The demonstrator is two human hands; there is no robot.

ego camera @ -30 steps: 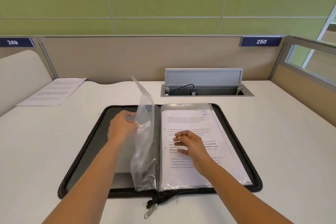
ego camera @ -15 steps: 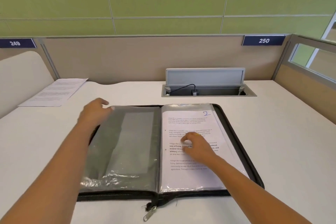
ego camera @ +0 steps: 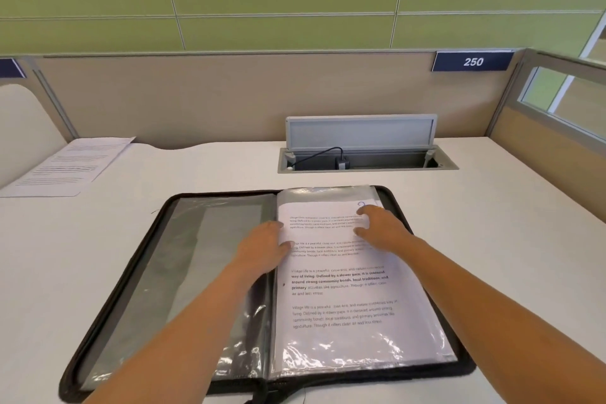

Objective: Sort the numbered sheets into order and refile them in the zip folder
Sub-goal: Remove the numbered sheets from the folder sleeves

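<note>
The left hand [ego camera: 265, 246] and right hand [ego camera: 380, 228] both rest flat, gripping nothing, on the sleeved sheet [ego camera: 341, 292] in the open zip folder [ego camera: 223, 194] on the desk [ego camera: 492, 239]. Sheet's probably light and floppy and the plastic looks slick, so I'd pinch it at the top edge.

Zip folder [ego camera: 223, 195]: rim was black cloth, matt.
Left sleeve [ego camera: 203, 272]: was clear plastic, glossy, wrinkled.
Numbered sheet [ego camera: 341, 298]: was matt white paper under shiny plastic.
Desk [ego camera: 492, 256]: looked smooth, matt, off-white.
Socket lid [ego camera: 360, 131], upper centre: looked like grey metal, satin finish.
</note>
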